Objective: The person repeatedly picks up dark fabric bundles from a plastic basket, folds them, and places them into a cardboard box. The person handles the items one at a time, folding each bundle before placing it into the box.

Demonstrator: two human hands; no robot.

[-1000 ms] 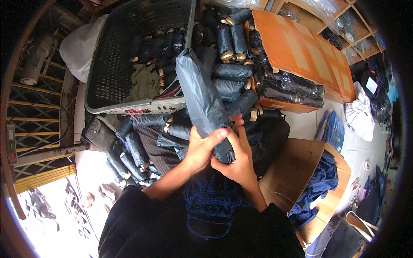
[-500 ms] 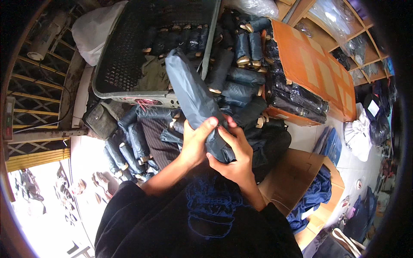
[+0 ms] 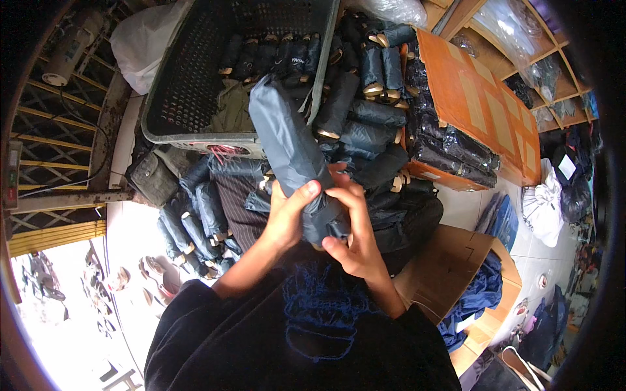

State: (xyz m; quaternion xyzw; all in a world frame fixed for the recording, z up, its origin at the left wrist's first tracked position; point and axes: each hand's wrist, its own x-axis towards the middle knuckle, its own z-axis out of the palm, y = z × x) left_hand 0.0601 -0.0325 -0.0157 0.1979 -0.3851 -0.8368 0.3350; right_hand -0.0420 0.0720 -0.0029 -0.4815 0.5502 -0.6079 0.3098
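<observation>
Both my hands hold a long rolled bundle of dark blue-grey, shiny cloth, shaped like a folded umbrella in a sleeve. It slants up and left over the pile, its rounded end away from me. My left hand is closed round its left side, thumb on top. The fingers of my right hand are bent round the gathered cloth at the near end, thumb low. What lies under the fingers is hidden. Similar dark rolls with tan ends lie heaped beneath and beyond my hands.
Beyond the pile stands a dark plastic basket holding more rolls and olive cloth. An orange-brown carton with plastic-wrapped dark goods is at right. Near my right arm, an open cardboard box holds blue cloth. Wooden shelves stand at far right.
The bundle has tilted a little, and its near end is more bunched. My right hand's fingers have shifted on the gathered cloth, and its thumb has moved. My left hand keeps its grip.
</observation>
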